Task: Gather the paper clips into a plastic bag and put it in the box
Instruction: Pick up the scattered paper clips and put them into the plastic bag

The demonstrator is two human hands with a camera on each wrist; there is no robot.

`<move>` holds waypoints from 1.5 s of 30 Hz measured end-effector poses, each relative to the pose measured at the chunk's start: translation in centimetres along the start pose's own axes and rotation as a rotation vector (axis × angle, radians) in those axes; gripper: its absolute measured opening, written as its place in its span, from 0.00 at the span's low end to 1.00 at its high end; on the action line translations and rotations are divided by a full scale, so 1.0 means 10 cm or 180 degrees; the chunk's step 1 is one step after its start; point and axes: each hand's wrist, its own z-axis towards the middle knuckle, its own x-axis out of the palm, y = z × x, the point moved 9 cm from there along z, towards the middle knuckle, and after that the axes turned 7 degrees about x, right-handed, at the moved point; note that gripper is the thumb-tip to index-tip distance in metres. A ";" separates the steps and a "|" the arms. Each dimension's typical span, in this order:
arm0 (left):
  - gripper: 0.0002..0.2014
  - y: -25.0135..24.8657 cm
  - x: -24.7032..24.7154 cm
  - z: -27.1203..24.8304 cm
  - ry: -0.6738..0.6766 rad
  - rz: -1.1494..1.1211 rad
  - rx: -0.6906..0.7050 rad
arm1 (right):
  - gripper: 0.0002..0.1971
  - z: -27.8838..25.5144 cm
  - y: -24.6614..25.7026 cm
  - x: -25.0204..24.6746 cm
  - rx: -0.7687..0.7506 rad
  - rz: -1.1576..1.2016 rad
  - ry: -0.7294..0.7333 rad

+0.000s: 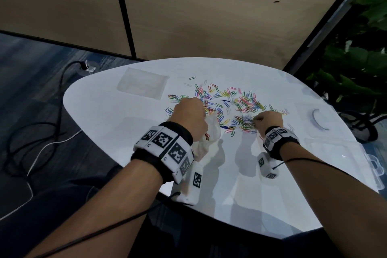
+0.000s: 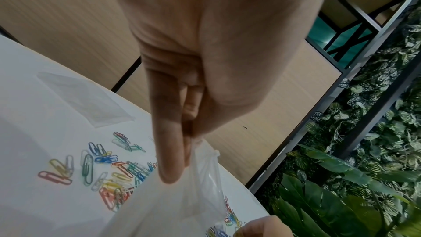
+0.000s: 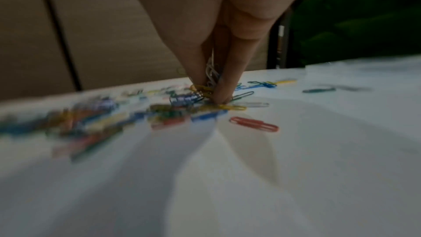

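Coloured paper clips (image 1: 228, 100) lie scattered over the far middle of the white table (image 1: 129, 123). My left hand (image 1: 189, 111) pinches the top edge of a clear plastic bag (image 1: 210, 132), which hangs below it with a few clips inside; the same bag (image 2: 193, 195) shows in the left wrist view under my fingers (image 2: 169, 159). My right hand (image 1: 267, 118) is down on the near right of the pile, its fingertips (image 3: 222, 95) pinching a bunch of paper clips (image 3: 210, 77) off the table. A clear plastic box (image 1: 343, 151) stands at the right edge.
A second flat clear bag (image 1: 143, 85) lies at the far left of the table. A roll of tape (image 1: 319, 119) sits at the right. Green plants (image 1: 356, 58) stand beyond the right edge, cables (image 1: 41, 132) lie on the floor at left.
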 end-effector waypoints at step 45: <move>0.11 -0.07 0.02 -0.04 -0.0145 -0.0130 -0.0004 | 0.14 -1.61 1.40 -0.23 -0.1343 0.0655 0.0879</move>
